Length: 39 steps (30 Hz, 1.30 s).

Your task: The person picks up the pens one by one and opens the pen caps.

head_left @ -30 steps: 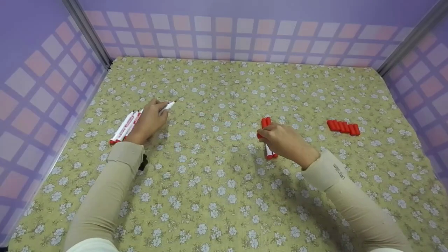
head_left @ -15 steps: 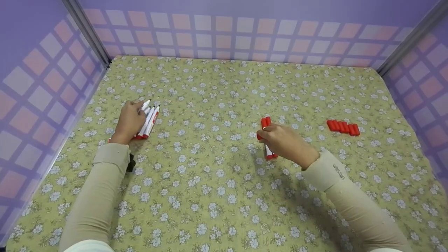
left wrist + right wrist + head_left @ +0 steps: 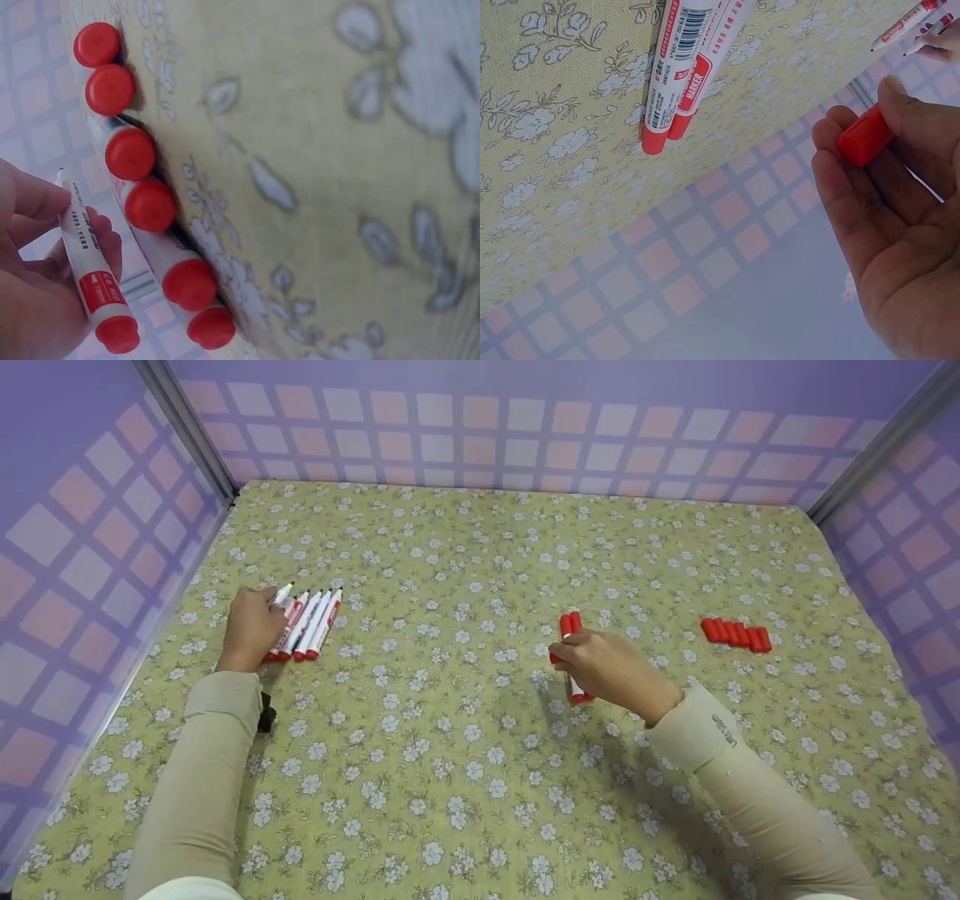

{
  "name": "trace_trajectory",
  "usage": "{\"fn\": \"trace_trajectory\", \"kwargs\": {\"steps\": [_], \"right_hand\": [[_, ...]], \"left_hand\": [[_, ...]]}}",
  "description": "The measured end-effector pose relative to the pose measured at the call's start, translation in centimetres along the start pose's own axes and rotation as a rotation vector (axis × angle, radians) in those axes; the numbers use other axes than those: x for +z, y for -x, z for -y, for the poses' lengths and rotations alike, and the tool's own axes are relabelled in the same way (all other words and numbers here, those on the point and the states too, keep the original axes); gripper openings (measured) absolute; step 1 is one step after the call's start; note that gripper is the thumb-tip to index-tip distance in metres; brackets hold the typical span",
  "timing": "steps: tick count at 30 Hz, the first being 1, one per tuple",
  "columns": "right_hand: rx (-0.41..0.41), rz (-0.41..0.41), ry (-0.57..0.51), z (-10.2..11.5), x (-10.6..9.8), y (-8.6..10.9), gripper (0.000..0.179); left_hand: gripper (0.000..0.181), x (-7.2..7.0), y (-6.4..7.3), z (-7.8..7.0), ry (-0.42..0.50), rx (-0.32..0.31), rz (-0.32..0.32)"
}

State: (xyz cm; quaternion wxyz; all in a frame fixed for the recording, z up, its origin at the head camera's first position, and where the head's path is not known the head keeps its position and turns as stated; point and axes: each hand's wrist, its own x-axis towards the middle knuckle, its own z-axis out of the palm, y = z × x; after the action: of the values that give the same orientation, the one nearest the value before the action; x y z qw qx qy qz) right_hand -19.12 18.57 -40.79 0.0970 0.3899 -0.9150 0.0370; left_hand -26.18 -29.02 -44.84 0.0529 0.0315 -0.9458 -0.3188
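Observation:
My left hand (image 3: 253, 622) pinches a white uncapped marker (image 3: 94, 277) between thumb and fingers, its dark tip pointing away and its red end toward the wrist camera. It is beside a row of uncapped white markers (image 3: 324, 624), which lie side by side with red ends toward me. My right hand (image 3: 611, 667) holds a loose red marker cap (image 3: 866, 136) between thumb and fingers. Under and beside that hand lie two capped markers (image 3: 671, 90), partly hidden by it in the head view.
Several red caps (image 3: 735, 635) lie in a row to the right of my right hand. A yellow flowered cloth (image 3: 450, 780) covers the table. Purple checked panels (image 3: 480, 435) stand at the back and both sides.
My left hand has moved left with the marker, past the row of uncapped markers, uncovering more of it. The right hand has stayed in nearly the same place with the cap.

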Motion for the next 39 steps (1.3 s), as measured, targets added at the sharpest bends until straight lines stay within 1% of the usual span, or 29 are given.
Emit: {"fn": "trace_trajectory", "kwargs": {"steps": [2, 5, 10, 12, 16, 26, 32, 39], "right_hand": [[0.001, 0.0, -0.013, 0.0, 0.0, 0.0, 0.006], [-0.004, -0.003, -0.007, 0.0, 0.0, 0.0, 0.006], [-0.022, -0.008, 0.004, 0.0, 0.1, 0.0, 0.008], [-0.025, -0.008, 0.001, 0.0, 0.2, 0.1, 0.008], [-0.019, -0.002, -0.011, 0.0, 0.2, 0.1, 0.007], [-0.022, 0.01, -0.016, 0.0, 0.0, 0.1, 0.007], [-0.032, -0.005, -0.03, 0.1, 0.0, 0.1, 0.004], [-0.032, -0.014, -0.035, 0.0, 0.2, 0.3, 0.004]], "left_hand": [[0.046, -0.1, 0.1, 0.3, 0.003, -0.017, -0.022], [0.046, -0.4, 0.2, 0.7, 0.004, -0.047, -0.033], [0.046, -0.6, 0.2, 1.4, -0.064, -0.058, -0.033], [0.046, -0.7, 0.2, 1.6, -0.077, -0.073, -0.023], [0.046, -0.9, 0.4, 2.0, -0.051, -0.115, 0.003], [0.049, -1.2, 0.6, 2.4, -0.067, -0.153, 0.056], [0.054, -1.2, 0.5, 2.5, -0.074, -0.156, 0.087], [0.051, -1.2, 0.5, 2.3, -0.069, -0.161, 0.097]]}}
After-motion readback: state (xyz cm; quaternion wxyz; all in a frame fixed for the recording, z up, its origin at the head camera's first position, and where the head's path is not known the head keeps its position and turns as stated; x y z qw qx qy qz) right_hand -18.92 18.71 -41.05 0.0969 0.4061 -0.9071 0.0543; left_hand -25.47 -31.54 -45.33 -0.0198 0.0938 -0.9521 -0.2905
